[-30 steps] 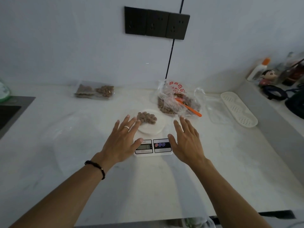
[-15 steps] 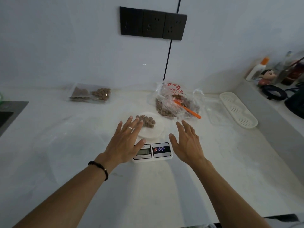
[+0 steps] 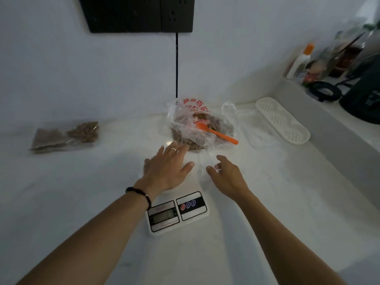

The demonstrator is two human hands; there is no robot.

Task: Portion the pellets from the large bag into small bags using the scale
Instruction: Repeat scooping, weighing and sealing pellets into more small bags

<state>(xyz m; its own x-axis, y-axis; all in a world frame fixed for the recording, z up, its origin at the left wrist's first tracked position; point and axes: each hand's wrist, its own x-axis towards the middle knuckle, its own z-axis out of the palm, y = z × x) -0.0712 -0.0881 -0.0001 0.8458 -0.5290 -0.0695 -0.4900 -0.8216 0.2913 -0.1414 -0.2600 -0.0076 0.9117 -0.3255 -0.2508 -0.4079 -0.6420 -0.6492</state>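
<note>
A white digital scale [image 3: 176,212] stands on the white counter. My left hand [image 3: 166,167] lies flat with straight fingers over the scale's plate and hides most of the pellets there; a few pellets [image 3: 146,163] show at its left edge. My right hand [image 3: 226,175] hovers just right of the plate, fingers loosely curled, beside a thin clear small bag [image 3: 202,163]; I cannot tell whether it touches the bag. Behind the hands the large clear bag [image 3: 185,112] with red print holds brown pellets and an orange spoon [image 3: 218,134].
Filled small bags of pellets [image 3: 65,136] lie at the back left. Loose clear bags [image 3: 246,122] and a white perforated tray [image 3: 281,120] lie to the right. A raised ledge [image 3: 320,124] carries a bottle [image 3: 300,60], a figurine and dark items. Black sockets [image 3: 139,13] are on the wall.
Both hands have moved forward; the left now covers the plate with the pellets, the right has reached the plate's right side. The view has come closer and tilted down.
</note>
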